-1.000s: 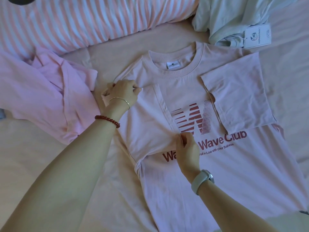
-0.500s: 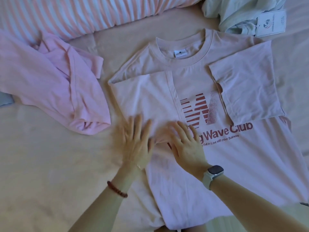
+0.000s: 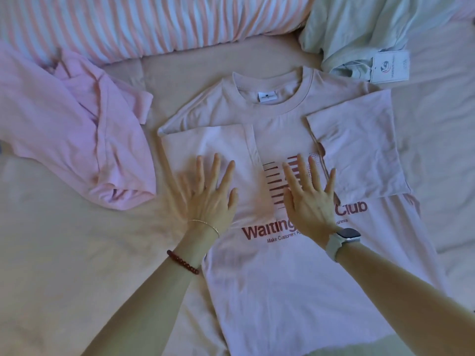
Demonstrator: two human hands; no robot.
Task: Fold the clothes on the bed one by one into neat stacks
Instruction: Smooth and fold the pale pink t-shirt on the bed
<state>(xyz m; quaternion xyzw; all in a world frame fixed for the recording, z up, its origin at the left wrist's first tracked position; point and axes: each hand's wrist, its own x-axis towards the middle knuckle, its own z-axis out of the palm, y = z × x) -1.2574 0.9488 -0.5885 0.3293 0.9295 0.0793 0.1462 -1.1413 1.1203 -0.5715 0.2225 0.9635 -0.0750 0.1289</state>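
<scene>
Both hands have slid up the shirt since half a second ago and now sit farther apart, uncovering the word "Waiting" below them. Peach-coloured bed sheet (image 3: 64, 265) spreads under everything. Pale pink cotton T-shirt with dark red lettering (image 3: 295, 291) lies face up on it, collar away from the person, both short sleeves folded inward over the chest. Pink-and-white striped pillow (image 3: 154, 21) lies beyond the collar. Crumpled pink garment (image 3: 77, 137) sits to the left of the left hand, just beside the shirt. Pale green garment with a white paper tag (image 3: 359, 27) lies beyond the right hand. Left hand (image 3: 210, 199), fingers straight and spread, presses flat on the folded left sleeve. Right hand (image 3: 311, 201), likewise flat and spread, presses on the striped chest print between the sleeves.
</scene>
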